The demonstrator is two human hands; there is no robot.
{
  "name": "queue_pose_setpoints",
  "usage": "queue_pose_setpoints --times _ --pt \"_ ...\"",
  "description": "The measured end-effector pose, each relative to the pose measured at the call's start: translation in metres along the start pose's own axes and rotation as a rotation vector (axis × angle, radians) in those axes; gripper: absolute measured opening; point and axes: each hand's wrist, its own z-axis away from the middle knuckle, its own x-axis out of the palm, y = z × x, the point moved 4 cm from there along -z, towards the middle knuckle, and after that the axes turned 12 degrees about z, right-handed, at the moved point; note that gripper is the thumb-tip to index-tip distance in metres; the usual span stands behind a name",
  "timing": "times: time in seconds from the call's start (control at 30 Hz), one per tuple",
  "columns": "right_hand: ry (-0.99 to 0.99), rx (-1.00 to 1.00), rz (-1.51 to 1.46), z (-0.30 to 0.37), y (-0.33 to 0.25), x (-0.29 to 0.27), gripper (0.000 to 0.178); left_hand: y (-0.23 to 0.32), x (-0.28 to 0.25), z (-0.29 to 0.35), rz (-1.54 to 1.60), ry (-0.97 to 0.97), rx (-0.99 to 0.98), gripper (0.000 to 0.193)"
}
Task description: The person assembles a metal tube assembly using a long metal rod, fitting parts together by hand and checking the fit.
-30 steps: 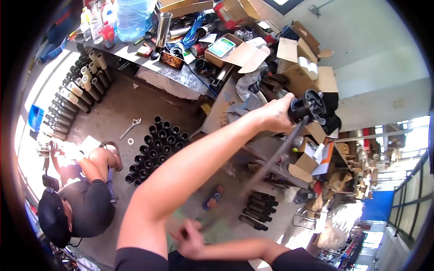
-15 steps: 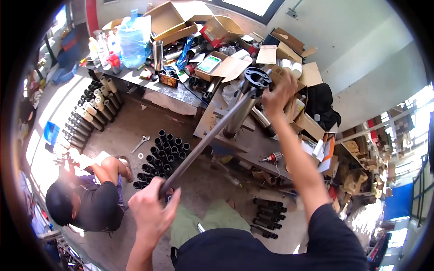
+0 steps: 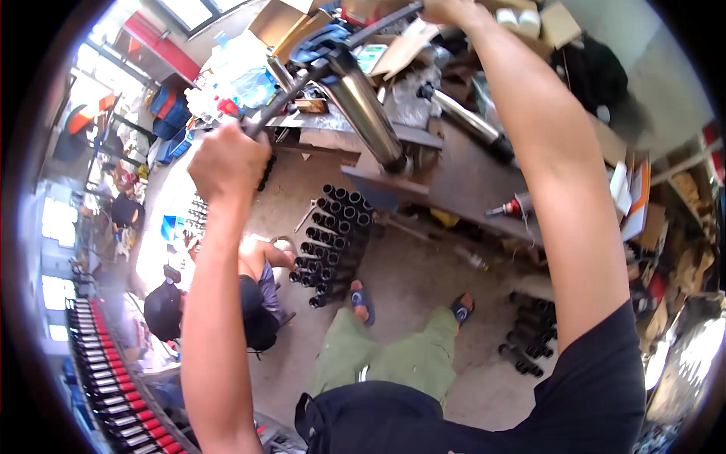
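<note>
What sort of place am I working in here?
Likely a mechanical workshop: a long bar crosses the top of a metal cylinder at a cluttered bench, and black tubes stand grouped on the floor.

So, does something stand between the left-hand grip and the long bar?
Nothing visible does: the left-hand grip is closed around the long bar. Farther along, the bar crosses the top of the metal cylinder and reaches the right-hand grip at the picture's upper edge.

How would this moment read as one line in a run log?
left hand: closed around dark bar | right hand: at bar's other end, partly cropped | metal cylinder: bar at its upper end
</note>
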Motion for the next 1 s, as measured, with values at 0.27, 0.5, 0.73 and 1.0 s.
queue_pose_setpoints --times 0.27,0.5,0.73,1.0 --pt "0.027 0.426 0.019 0.158 -0.005 -0.068 0.037 -0.068 0.095 -0.113 0.225 0.342 0.465 0.037" --pt "-0.006 0.606 0.257 0.218 -0.028 -0.083 0.037 -0.036 0.144 -0.166 0.553 0.501 0.752 0.034" --pt "-0.079 0.784 0.438 0.235 -0.071 -0.12 0.031 -0.018 0.166 -0.186 0.84 0.562 0.813 0.018" --pt "-0.005 0.909 0.36 0.252 -0.111 -0.13 0.035 0.004 0.191 -0.238 0.864 0.589 0.952 0.026"
